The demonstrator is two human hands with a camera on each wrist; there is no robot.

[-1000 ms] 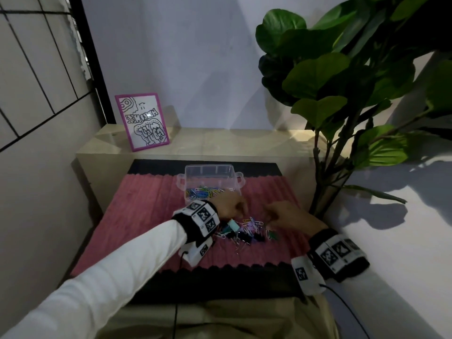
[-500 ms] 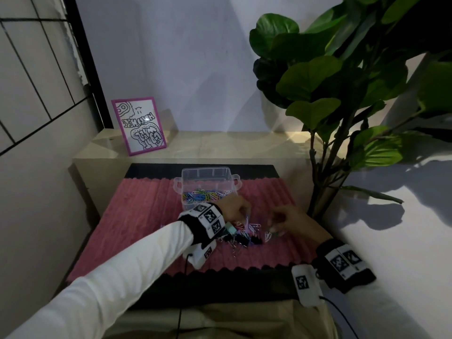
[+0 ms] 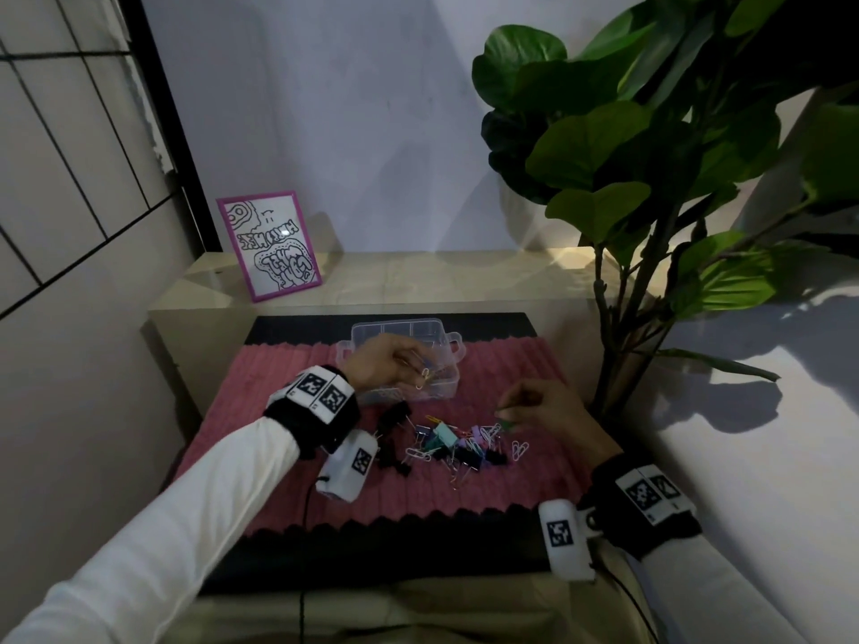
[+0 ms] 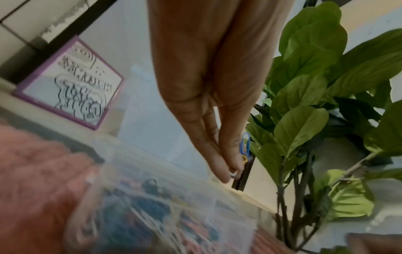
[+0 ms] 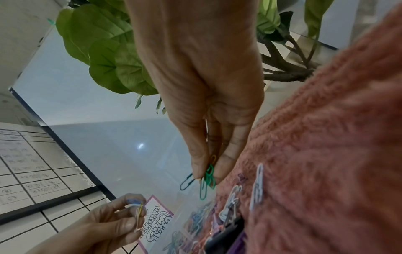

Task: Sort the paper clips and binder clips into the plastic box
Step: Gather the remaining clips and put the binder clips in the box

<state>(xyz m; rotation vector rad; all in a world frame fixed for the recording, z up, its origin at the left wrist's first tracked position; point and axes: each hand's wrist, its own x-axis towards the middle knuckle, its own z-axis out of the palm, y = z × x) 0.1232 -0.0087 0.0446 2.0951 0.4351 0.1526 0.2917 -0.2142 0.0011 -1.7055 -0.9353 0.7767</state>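
Observation:
A clear plastic box (image 3: 448,342) with coloured paper clips inside stands on the pink mat (image 3: 279,378). My left hand (image 3: 395,360) hovers over the box and pinches a few paper clips (image 3: 425,376), blue and yellow ones (image 4: 245,146) in the left wrist view. A mixed pile of binder clips and paper clips (image 3: 458,446) lies on the mat in front of the box. My right hand (image 3: 539,409) is just right of the pile, lifted off the mat, pinching green paper clips (image 5: 206,178) between thumb and fingers.
A framed drawing (image 3: 269,246) leans on the beige shelf (image 3: 418,276) behind the mat. A large leafy plant (image 3: 650,155) rises at the right, its stem (image 3: 613,364) close to my right hand. A tiled wall (image 3: 69,155) stands at the left.
My left hand has risen from the pile to above the box with paper clips. My right hand has lifted off the pile holding green clips.

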